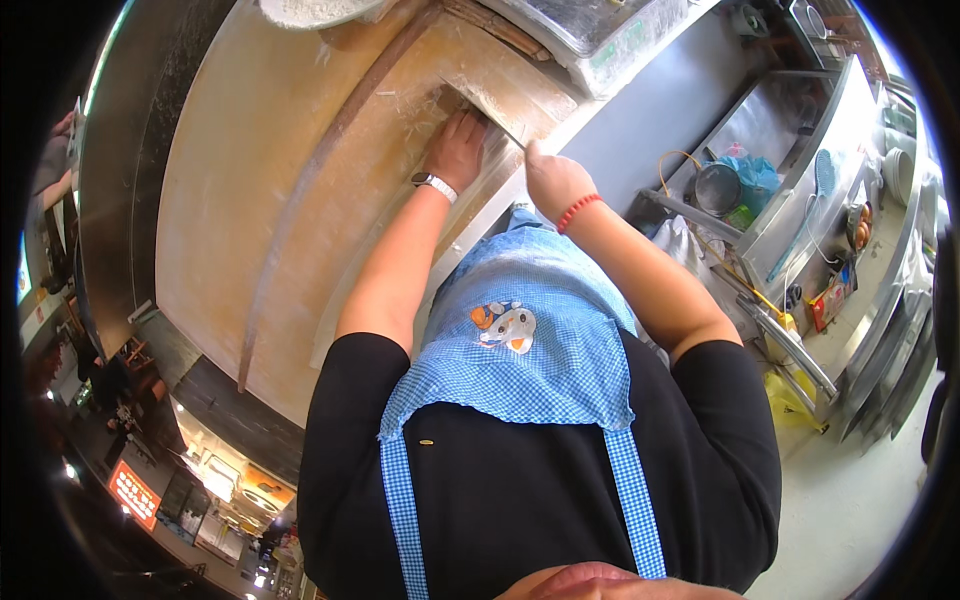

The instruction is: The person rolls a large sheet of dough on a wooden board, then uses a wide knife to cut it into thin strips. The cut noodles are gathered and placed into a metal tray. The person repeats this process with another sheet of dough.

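Observation:
My right hand (pixel 556 182), with a red bead bracelet at the wrist, grips the handle of a long knife (pixel 491 114). Its blade reaches up and left over a floury wooden work board (pixel 322 202). My left hand (pixel 456 148), wearing a watch with a light band, lies palm down beside the blade, its fingertips close against it. What is under those fingers is partly hidden and looks like pale, flattened dough. Thin pale shreds and loose flour lie around the blade. A long, thin wooden rolling pin (pixel 300 184) lies across the board to the left of my left hand.
A bowl of flour (pixel 319 9) stands at the board's far edge, near a flour-dusted metal-topped unit (pixel 592 37). To the right are a metal sink (pixel 780 112), a dark pan (pixel 718 189), blue plastic bags and metal rails. Another person's arm (pixel 58 187) shows at the far left.

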Tool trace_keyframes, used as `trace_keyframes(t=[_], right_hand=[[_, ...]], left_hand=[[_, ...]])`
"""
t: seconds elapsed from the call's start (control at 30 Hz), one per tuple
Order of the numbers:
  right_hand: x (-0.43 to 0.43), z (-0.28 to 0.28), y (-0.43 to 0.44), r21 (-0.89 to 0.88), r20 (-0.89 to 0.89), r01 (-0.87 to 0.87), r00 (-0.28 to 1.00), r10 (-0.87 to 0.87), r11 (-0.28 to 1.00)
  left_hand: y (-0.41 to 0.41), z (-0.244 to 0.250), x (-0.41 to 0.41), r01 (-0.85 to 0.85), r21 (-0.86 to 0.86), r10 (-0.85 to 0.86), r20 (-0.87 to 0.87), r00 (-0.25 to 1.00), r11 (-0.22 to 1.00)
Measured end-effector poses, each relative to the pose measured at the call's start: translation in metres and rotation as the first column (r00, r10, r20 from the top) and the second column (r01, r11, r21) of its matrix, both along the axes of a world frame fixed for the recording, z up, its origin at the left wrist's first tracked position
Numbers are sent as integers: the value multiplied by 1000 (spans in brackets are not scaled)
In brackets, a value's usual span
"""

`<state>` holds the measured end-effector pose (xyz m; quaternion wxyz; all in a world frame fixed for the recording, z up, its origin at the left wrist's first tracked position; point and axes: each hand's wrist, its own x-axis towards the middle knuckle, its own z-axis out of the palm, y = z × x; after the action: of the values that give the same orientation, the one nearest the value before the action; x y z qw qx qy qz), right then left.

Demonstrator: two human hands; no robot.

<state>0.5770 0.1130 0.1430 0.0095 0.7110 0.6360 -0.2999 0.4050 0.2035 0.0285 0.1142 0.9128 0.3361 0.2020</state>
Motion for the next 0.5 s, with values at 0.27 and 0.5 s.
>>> trace_keyframes(t=[0.27,0.5], right_hand=[[1,-42,21,185,-5,6,1000,-5,983],[21,11,-33,75,31,-43,999,41,996]], left_hand=[[-2,-6,0,-21,-2,21,55,998,1000],[-5,-3,5,-6,42,3,55,998,999]])
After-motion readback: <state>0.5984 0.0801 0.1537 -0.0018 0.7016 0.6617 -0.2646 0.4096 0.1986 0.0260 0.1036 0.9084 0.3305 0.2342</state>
